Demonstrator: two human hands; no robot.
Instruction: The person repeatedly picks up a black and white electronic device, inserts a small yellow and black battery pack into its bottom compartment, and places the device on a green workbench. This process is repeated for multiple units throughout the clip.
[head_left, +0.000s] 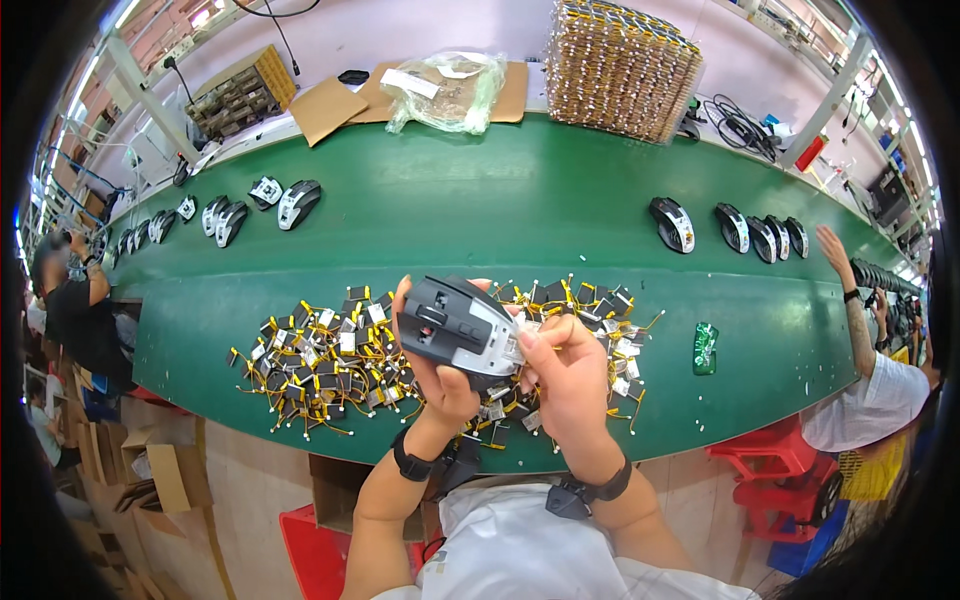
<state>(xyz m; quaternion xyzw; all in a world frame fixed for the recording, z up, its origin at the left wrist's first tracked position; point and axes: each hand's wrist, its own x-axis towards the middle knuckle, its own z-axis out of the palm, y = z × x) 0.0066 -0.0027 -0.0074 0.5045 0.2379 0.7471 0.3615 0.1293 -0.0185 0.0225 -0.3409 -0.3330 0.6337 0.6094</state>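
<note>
My left hand is wrapped round a computer mouse with a dark grey front and a light grey, uncovered rear. It is held above a pile of small battery packs with black, silver and yellow wrapping, thin leads and white plugs. At the mouse's rear end my right hand is closed in a pinch. Something small and whitish shows by its fingertips, but I cannot tell whether it is separate from the mouse. More battery packs lie beyond and beside the right hand.
Part-built mice stand at the back left, others at the back right. A green circuit board lies right of the pile. Behind are a plastic bag and a tall stack of packed parts. A co-worker's hand reaches in from the right.
</note>
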